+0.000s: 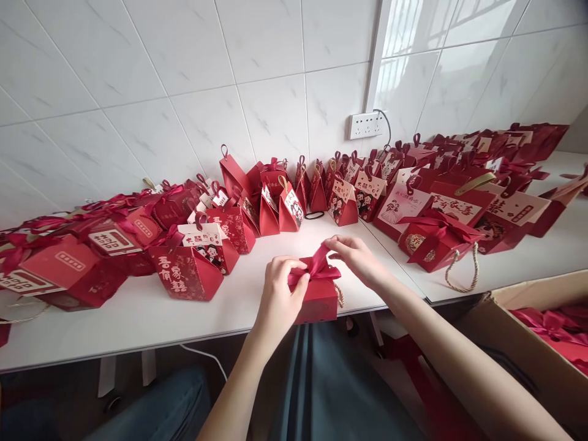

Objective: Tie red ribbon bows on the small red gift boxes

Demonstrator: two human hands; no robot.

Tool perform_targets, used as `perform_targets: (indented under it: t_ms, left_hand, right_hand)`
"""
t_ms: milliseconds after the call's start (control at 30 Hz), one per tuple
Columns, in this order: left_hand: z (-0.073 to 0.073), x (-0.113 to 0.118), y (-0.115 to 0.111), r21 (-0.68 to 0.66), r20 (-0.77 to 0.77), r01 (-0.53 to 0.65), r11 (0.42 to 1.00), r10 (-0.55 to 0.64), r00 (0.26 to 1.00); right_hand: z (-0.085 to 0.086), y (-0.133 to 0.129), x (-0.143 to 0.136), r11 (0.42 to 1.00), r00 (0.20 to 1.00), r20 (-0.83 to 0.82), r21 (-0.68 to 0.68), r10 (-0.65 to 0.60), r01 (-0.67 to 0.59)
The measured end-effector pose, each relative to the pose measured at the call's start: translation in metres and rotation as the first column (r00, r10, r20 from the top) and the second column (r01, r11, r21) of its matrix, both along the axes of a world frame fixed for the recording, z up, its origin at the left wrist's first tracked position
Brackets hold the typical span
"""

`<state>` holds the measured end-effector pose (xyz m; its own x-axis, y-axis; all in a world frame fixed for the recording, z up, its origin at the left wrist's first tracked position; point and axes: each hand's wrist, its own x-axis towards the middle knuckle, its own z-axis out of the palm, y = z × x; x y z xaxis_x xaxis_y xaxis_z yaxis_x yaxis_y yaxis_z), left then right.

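A red gift box (316, 301) stands at the table's front edge, right before my body. On its top sits a crimson ribbon bow (318, 263), and a twisted cord handle (339, 295) shows at its right side. My left hand (285, 283) pinches the ribbon at the left of the knot between thumb and fingers. With thumb and fingertips, my right hand (353, 254) grips the upper right part of the ribbon and holds it raised above the lid.
Finished-looking red boxes (186, 272) crowd the left of the white table (151, 327). More boxes (441, 236) fill the back and right. A cardboard carton (500, 318) with ribboned boxes stands at lower right. A power strip (366, 125) is on the tiled wall. A person's jeans-clad leg (160, 404) is at lower left.
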<state>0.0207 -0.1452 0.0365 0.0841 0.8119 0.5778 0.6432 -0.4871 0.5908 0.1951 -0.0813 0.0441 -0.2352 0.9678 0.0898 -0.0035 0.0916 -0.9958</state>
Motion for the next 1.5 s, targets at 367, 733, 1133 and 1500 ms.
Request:
perform_targets:
  t_ms: [367, 733, 1133, 1500]
  left_hand:
    - [0.000, -0.007, 0.005, -0.147, -0.092, 0.085, 0.985, -0.099, 0.991]
    - [-0.046, 0.028, -0.056, 0.405, -0.016, -0.251, 0.879, 0.281, 0.960]
    - [-0.074, -0.021, -0.059, -0.001, 0.403, -0.541, 0.841, 0.496, 0.770]
    - [-0.062, 0.005, -0.045, -0.158, 0.386, -0.315, 0.936, 0.352, 0.853]
  right_hand:
    - [-0.033, 0.022, 0.008, 0.988, 0.983, 0.159, -0.139, 0.089, -0.067]
    - [-0.047, 0.000, 0.018, 0.982, 0.980, -0.144, -0.110, 0.139, -0.156]
    - [-0.035, -0.062, 0.024, 0.940, 0.921, 0.194, -0.019, 0.338, -0.341]
    - [-0.048, -0.048, 0.004, 0.981, 0.961, 0.275, 0.181, 0.012, -0.064]
